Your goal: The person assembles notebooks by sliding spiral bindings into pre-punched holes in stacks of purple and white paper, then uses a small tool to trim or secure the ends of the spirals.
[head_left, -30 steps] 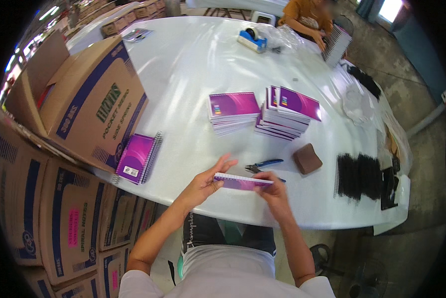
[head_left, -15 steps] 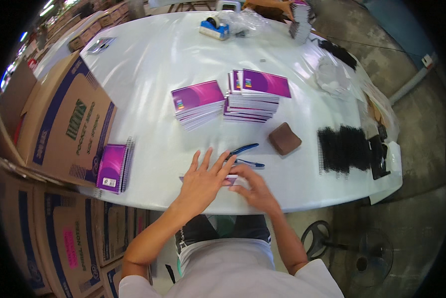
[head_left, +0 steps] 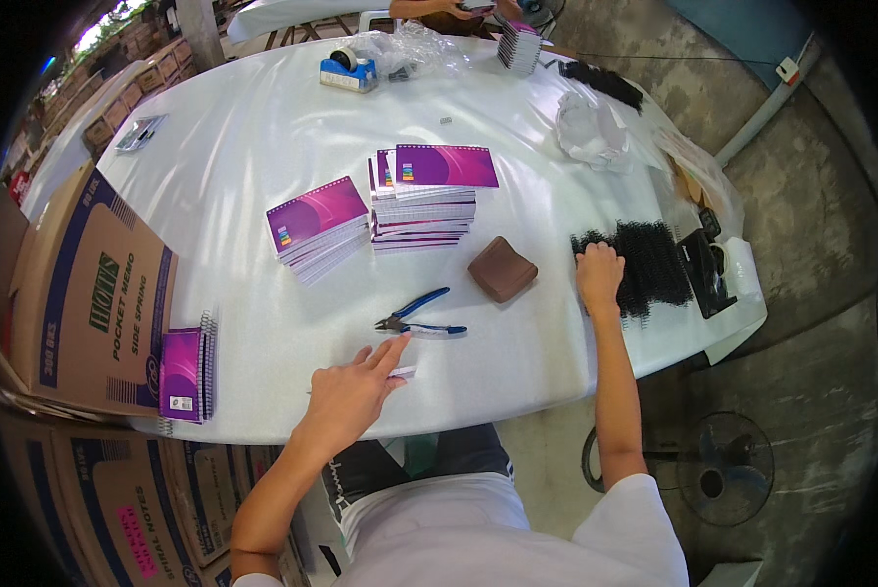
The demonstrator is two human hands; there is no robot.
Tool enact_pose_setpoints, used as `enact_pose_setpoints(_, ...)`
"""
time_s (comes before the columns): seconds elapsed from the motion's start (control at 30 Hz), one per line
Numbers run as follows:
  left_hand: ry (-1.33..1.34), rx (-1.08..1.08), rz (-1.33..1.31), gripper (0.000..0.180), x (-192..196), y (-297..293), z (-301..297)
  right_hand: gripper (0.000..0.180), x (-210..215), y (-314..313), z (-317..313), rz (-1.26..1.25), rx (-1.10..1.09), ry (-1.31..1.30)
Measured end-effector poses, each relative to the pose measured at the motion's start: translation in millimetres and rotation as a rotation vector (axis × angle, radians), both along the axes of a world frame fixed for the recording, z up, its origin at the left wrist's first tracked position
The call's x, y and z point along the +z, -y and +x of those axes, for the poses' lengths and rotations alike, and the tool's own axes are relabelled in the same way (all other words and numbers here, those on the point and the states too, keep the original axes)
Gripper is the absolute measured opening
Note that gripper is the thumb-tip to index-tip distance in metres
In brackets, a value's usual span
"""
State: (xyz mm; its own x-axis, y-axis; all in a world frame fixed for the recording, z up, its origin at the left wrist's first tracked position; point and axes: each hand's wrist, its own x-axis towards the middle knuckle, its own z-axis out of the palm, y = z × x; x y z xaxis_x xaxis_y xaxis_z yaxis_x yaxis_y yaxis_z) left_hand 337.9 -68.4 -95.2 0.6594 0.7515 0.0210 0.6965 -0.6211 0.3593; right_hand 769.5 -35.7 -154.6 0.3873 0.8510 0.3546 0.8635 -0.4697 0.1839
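Observation:
My left hand (head_left: 349, 396) lies over a small notepad (head_left: 403, 372) at the near edge of the table, its fingers stretched out; most of the pad is hidden under it. Just beyond the fingertips rest blue-handled cutting pliers (head_left: 419, 318). Far to the right, my right hand (head_left: 600, 276) has its fingers closed at the left edge of a pile of black spiral binding coils (head_left: 649, 266). A brown block-like pad (head_left: 503, 269) sits between the two hands. Two stacks of purple-covered notepads, a left stack (head_left: 319, 215) and a right stack (head_left: 447, 166), stand farther back.
A large cardboard box (head_left: 106, 293) stands at the left, with bound purple notebooks (head_left: 183, 372) against it. A blue tape dispenser (head_left: 348, 71) and clear plastic (head_left: 419, 49) lie at the back. Another person's hands (head_left: 444, 8) show at the far edge. A fan (head_left: 723, 470) stands at lower right.
My right hand has left the notepad and reached right to the black coils. My left hand stays on the pad, its fingers less spread. The view has shifted to the right.

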Motion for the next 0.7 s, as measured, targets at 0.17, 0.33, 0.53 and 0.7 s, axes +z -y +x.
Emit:
enact_pose_setpoints(0.17, 0.018, -0.027, 0.083, 0.052, -7.2, -1.9, 1.1, 0.017, 29.8, 15.9, -16.2, 0.196, 0.188, -0.229)
enact_pose_setpoints(0.33, -0.001, -0.02, 0.209, 0.053, -19.0, -8.8, 1.1, 0.034, 60.1, 39.3, -125.5, 0.192, 0.687, -0.756)
enact_pose_setpoints(0.53, 0.016, -0.033, 0.232, 0.054, -14.8, -8.9, 3.5, 0.029, 40.5, 60.2, -194.5, 0.01, 0.856, -1.299)
enact_pose_setpoints(0.7, 0.024, -0.028, 0.221, 0.055, -16.0, -9.7, 2.8, 0.025, 41.2, 53.2, -193.2, 0.011, 0.879, -1.373)
